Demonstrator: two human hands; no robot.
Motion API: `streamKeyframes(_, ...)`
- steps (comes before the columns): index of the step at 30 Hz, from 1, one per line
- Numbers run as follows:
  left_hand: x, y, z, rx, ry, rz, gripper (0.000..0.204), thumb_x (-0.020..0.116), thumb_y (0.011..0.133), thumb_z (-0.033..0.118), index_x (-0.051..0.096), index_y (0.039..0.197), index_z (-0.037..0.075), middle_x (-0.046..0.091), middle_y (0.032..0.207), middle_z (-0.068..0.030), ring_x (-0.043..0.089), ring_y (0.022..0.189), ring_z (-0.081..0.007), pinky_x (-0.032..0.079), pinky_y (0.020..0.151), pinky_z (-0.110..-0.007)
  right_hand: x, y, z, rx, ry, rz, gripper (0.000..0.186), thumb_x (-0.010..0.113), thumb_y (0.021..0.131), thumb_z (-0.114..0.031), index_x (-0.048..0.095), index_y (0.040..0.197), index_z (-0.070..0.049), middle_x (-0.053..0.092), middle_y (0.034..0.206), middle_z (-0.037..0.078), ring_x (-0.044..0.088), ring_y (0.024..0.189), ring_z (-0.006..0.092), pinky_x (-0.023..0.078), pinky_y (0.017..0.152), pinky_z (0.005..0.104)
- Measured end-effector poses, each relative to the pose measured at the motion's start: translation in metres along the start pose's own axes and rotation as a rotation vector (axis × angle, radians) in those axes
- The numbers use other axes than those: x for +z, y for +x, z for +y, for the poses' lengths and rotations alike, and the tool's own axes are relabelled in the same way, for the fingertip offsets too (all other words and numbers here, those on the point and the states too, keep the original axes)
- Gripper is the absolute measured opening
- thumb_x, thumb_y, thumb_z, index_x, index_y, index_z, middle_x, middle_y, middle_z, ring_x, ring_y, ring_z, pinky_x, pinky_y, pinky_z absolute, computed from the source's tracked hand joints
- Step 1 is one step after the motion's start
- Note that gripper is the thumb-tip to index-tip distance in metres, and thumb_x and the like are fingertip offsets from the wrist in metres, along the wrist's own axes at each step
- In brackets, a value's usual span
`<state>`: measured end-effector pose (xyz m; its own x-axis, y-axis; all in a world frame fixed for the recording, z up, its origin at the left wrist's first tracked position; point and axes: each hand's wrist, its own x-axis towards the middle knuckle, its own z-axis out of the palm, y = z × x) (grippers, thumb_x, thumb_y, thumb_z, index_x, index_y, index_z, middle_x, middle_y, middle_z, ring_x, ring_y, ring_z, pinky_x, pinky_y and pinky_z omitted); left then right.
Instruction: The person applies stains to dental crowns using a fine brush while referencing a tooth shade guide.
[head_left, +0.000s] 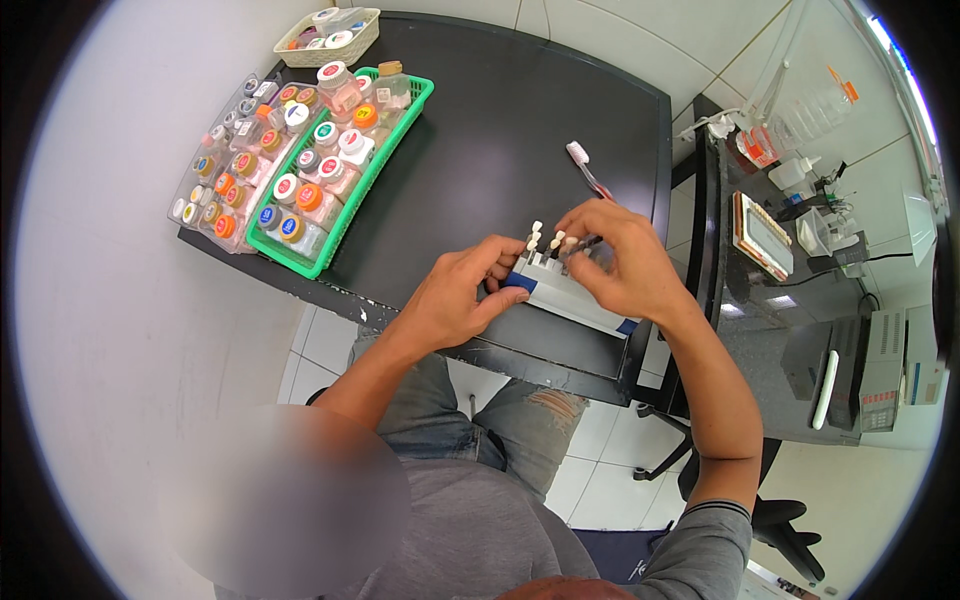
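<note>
A grey and blue dental shade guide (570, 300) lies near the front right of the black table, with several tooth-coloured tabs (535, 232) standing up from its far edge. My left hand (455, 295) grips its left end, thumb along the near side and fingers behind. Over the guide's right part, my right hand (625, 255) pinches a small tooth tab (572, 246) between thumb and fingers; the hand partly hides it. Beyond the right hand lies a toothbrush (585, 167) with a whitish head and a reddish handle.
A green basket (330, 245) of capped jars stands at the left of the black table (480, 110). Beside it is a clear tray (180, 205) of bottles, and a cream basket (365, 40) sits behind. On the right, a dark counter (745, 310) holds bottles, a framed tray and equipment.
</note>
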<state>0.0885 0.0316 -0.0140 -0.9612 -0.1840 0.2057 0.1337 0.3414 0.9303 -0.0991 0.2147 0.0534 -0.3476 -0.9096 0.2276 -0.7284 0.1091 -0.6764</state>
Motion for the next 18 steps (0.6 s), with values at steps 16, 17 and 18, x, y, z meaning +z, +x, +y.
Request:
streamKeyframes(16,0.006,0.002,-0.003,-0.056,0.133,0.302,0.045,0.087,0.090,0.010,0.069,0.130,0.000,0.081,0.108,-0.0133,0.076,0.091,-0.0196,0.055,0.080,-0.032,-0.016,-0.001,0.020,0.181,0.346,0.311,0.016,0.070,0.104,-0.014,0.075,0.108,0.001,0.068,0.090,-0.002,0.048,0.072,0.0013,0.038,0.063,0.0226)
streamKeyframes(17,0.006,0.002,-0.003,-0.066,0.149,0.342,0.044,0.088,0.089,0.010,0.069,0.128,0.001,0.082,0.107,-0.0127,0.076,0.090,-0.0191,0.055,0.079,-0.031,-0.016,-0.001,0.020,0.183,0.354,0.302,0.016,0.071,0.105,-0.014,0.075,0.109,0.001,0.067,0.090,-0.003,0.048,0.072,0.0013,0.038,0.063,0.0226)
streamKeyframes(18,0.007,0.002,-0.003,-0.076,0.165,0.382,0.043,0.088,0.089,0.010,0.070,0.127,0.001,0.082,0.106,-0.0120,0.077,0.090,-0.0186,0.055,0.079,-0.031,-0.016,-0.001,0.020,0.186,0.363,0.292,0.016,0.071,0.105,-0.015,0.075,0.109,0.000,0.067,0.090,-0.003,0.047,0.072,0.0014,0.037,0.064,0.0227)
